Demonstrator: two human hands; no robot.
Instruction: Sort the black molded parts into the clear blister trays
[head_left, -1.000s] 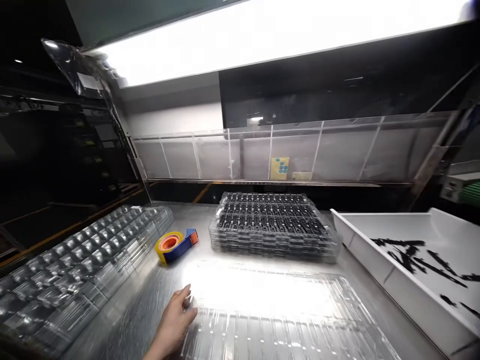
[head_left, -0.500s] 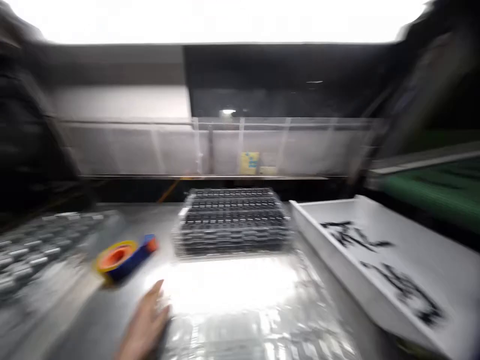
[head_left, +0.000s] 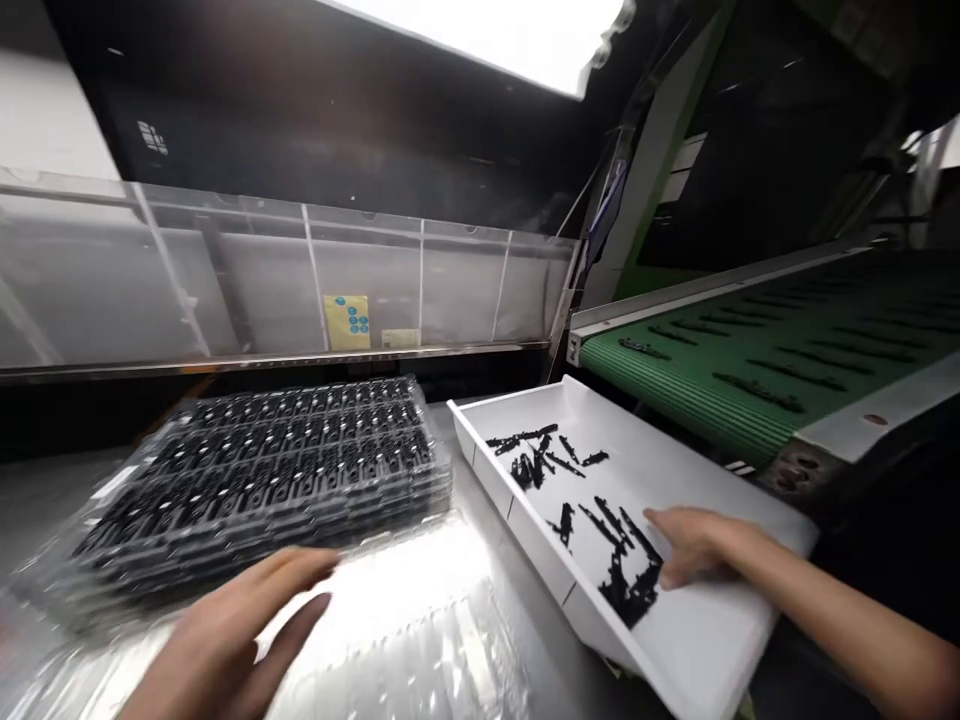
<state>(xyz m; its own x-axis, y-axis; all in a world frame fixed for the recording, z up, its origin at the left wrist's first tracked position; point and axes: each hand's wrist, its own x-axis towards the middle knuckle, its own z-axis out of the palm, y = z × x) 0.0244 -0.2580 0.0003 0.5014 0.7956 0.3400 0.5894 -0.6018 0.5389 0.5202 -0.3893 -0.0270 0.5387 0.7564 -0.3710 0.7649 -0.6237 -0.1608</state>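
My right hand (head_left: 697, 545) is inside the white tray (head_left: 720, 650), thumb and forefinger apart, just beside a cluster of thin black plastic parts (head_left: 634, 590). Nothing shows between those fingers. Over a clear plastic blister tray (head_left: 405, 660) in front of me, my left hand (head_left: 240, 630) has thumb and fingers spread and holds nothing. Whether it touches the sheet I cannot tell. Behind it stands a stack of clear blister trays (head_left: 277, 470), the top one filled with rows of black parts.
At the right a green conveyor belt (head_left: 690, 385) carries spaced black parts and ends above the white tray. A clear partition (head_left: 465, 285) with a yellow note (head_left: 347, 322) runs along the back. A bright lamp (head_left: 517, 35) hangs overhead.
The view has turned to the right, bringing the conveyor into sight and losing the tape roll. My right hand has come into view in the white tray. My left hand remains open.
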